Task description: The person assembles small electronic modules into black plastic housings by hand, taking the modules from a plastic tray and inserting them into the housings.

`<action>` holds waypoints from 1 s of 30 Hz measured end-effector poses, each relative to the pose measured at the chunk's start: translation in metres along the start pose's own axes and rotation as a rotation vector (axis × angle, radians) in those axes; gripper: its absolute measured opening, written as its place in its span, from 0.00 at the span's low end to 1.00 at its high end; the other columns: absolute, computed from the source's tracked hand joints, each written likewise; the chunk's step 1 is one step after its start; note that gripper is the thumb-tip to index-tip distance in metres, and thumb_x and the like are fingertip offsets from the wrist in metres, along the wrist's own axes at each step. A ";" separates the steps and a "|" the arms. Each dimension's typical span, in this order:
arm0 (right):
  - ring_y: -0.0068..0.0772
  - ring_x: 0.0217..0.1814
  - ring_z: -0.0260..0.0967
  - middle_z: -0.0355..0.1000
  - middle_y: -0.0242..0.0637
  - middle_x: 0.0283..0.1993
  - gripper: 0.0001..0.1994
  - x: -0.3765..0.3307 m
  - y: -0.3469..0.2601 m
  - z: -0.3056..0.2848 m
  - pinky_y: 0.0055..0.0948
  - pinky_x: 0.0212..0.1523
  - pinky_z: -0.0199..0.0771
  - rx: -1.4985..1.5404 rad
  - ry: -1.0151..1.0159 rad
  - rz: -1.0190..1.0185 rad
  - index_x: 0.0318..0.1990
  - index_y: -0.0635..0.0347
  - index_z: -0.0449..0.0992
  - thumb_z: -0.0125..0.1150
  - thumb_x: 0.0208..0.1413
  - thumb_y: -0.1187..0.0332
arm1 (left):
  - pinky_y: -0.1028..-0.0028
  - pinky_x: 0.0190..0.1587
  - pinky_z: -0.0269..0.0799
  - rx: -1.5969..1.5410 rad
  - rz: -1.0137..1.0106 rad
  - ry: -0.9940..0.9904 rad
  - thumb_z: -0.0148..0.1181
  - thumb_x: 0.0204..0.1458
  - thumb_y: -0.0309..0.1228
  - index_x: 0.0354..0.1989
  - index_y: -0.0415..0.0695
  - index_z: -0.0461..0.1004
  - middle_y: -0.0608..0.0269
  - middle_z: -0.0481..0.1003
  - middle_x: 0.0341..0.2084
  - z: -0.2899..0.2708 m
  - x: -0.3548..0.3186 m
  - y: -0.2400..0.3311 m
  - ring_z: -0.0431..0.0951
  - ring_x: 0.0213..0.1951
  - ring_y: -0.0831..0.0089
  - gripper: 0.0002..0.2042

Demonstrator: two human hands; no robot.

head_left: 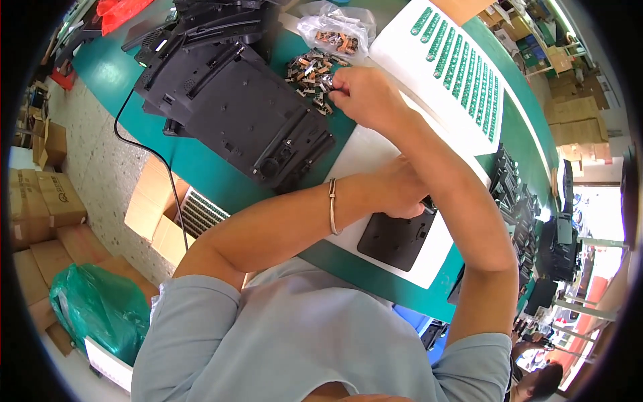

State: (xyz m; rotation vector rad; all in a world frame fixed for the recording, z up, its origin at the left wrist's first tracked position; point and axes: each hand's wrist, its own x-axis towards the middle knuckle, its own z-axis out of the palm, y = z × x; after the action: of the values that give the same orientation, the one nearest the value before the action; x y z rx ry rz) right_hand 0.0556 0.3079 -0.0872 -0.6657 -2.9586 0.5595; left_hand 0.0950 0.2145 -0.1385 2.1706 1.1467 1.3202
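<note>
My right arm crosses over my left forearm to a pile of small parts with orange and metal bits on the green table. My right hand is closed in a pinch at the pile's edge, with a small silvery part at its fingertips. Beneath the right forearm, my left hand looks curled over a flat black plastic panel, which lies on a white foam sheet. Something small and dark shows by its fingers; the forearm hides part of this hand.
Black plastic housings are stacked at left, a cable trailing down. A clear bag of parts lies behind the pile. Rows of green circuit boards sit on white foam at far right. Black assemblies line the right; cartons stand left.
</note>
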 end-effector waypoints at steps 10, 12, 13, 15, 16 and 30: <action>0.20 0.28 0.67 0.73 0.30 0.26 0.08 -0.024 0.020 -0.023 0.25 0.31 0.69 0.425 -0.011 0.137 0.38 0.61 0.80 0.62 0.57 0.66 | 0.58 0.54 0.65 0.067 -0.039 -0.114 0.64 0.36 0.27 0.37 0.42 0.78 0.58 0.77 0.39 -0.001 0.010 0.002 0.72 0.52 0.56 0.15; 0.18 0.28 0.66 0.71 0.28 0.26 0.08 -0.033 0.021 -0.040 0.23 0.31 0.68 0.477 -0.012 0.146 0.36 0.62 0.80 0.62 0.56 0.67 | 0.60 0.53 0.65 0.131 -0.079 -0.200 0.64 0.37 0.29 0.32 0.42 0.79 0.60 0.78 0.36 -0.007 0.009 0.006 0.72 0.51 0.59 0.11; 0.16 0.28 0.64 0.70 0.25 0.26 0.07 -0.040 0.021 -0.051 0.20 0.31 0.67 0.526 -0.011 0.155 0.35 0.62 0.79 0.62 0.56 0.67 | 0.61 0.53 0.65 0.151 -0.090 -0.221 0.65 0.38 0.30 0.33 0.43 0.79 0.62 0.77 0.37 -0.010 0.009 0.008 0.71 0.51 0.61 0.11; 0.16 0.28 0.64 0.70 0.25 0.26 0.07 -0.065 0.019 -0.076 0.19 0.31 0.66 0.498 -0.048 0.216 0.34 0.62 0.79 0.63 0.56 0.67 | 0.64 0.52 0.65 0.181 -0.099 -0.234 0.66 0.39 0.31 0.35 0.44 0.79 0.65 0.77 0.37 -0.011 0.006 0.005 0.70 0.50 0.65 0.12; 0.16 0.28 0.64 0.70 0.25 0.26 0.06 -0.075 0.027 -0.083 0.18 0.31 0.65 0.488 -0.070 0.258 0.34 0.62 0.79 0.62 0.56 0.68 | 0.64 0.52 0.65 0.176 -0.100 -0.233 0.66 0.39 0.31 0.35 0.44 0.79 0.65 0.77 0.37 -0.011 0.005 0.004 0.70 0.50 0.65 0.12; 0.46 0.40 0.74 0.75 0.41 0.35 0.10 -0.026 -0.004 -0.002 0.39 0.41 0.75 -0.055 0.169 -0.354 0.44 0.55 0.78 0.61 0.54 0.75 | 0.57 0.56 0.65 -0.003 -0.036 -0.038 0.64 0.47 0.29 0.49 0.43 0.73 0.52 0.75 0.46 -0.003 0.000 0.004 0.71 0.52 0.50 0.19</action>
State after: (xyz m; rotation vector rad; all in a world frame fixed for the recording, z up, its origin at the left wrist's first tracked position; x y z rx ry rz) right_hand 0.0774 0.2945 -0.0834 -0.1710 -2.8415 0.3722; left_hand 0.0942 0.2118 -0.1345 2.1532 1.1634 1.2593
